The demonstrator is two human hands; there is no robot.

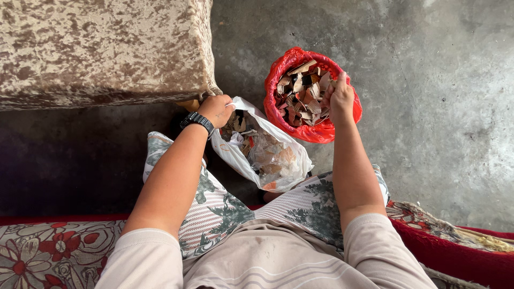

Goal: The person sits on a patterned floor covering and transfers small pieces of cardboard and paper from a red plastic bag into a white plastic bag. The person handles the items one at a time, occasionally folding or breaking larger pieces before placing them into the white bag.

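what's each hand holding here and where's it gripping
The left hand grips the white plastic bag at its top edge. The right hand holds the red plastic bag of cardboard scraps by its rim.

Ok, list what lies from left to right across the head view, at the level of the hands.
Velvety beige cushion → left hand with black wristwatch → white plastic bag of scraps → red plastic bag of brown scraps → right hand on its rim → bare concrete floor.

The left hand [215, 108] pinches the rim of a white plastic bag [267, 155] while the right hand [340, 99] grasps the near-right edge of a red bag [316, 131] of cardboard scraps [300, 93].
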